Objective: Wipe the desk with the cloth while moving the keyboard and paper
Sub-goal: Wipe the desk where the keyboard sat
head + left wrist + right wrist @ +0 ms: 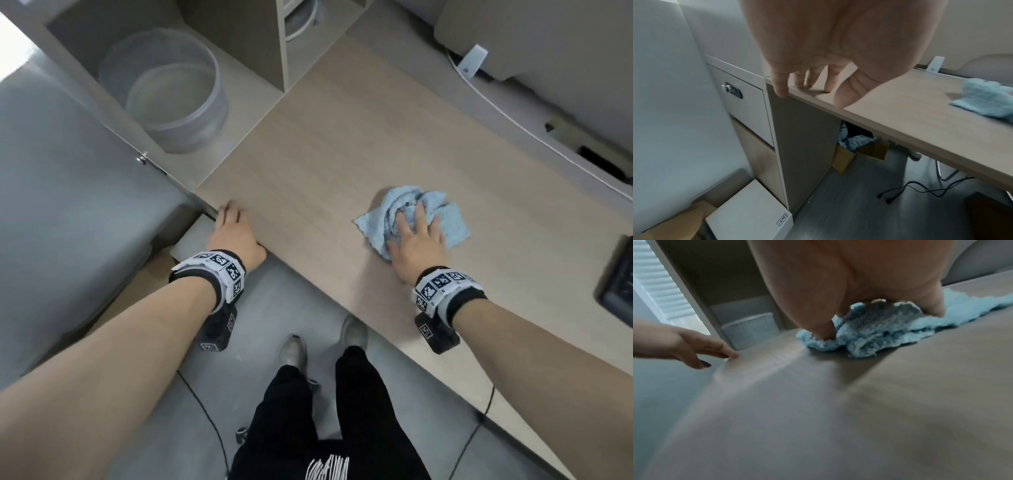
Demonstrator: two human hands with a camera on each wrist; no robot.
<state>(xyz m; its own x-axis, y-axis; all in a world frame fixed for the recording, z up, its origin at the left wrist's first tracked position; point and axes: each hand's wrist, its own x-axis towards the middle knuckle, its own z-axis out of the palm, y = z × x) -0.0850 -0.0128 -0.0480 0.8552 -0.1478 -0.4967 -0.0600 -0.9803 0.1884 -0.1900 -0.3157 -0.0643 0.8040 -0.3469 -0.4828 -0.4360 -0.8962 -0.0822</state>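
Observation:
A crumpled light-blue cloth [448, 219] lies on the pale wooden desk [325, 154]. My right hand [416, 229] presses down on it with spread fingers; in the right wrist view the thumb and little finger sink into the cloth [879, 331]. My left hand [229, 222] rests flat on the desk's front left corner, its fingertips [807, 84] touching the top and holding nothing. The cloth [986, 97] also shows at the right of the left wrist view. A dark keyboard [618, 277] is cut off by the right edge. No paper is in view.
A clear plastic tub [174, 92] stands in an open cubby at the back left. A white cable [513, 113] runs along the back right. Below the corner are a locked drawer unit [733, 91], a cardboard box [855, 154], a white box [750, 211] and floor cables [920, 190].

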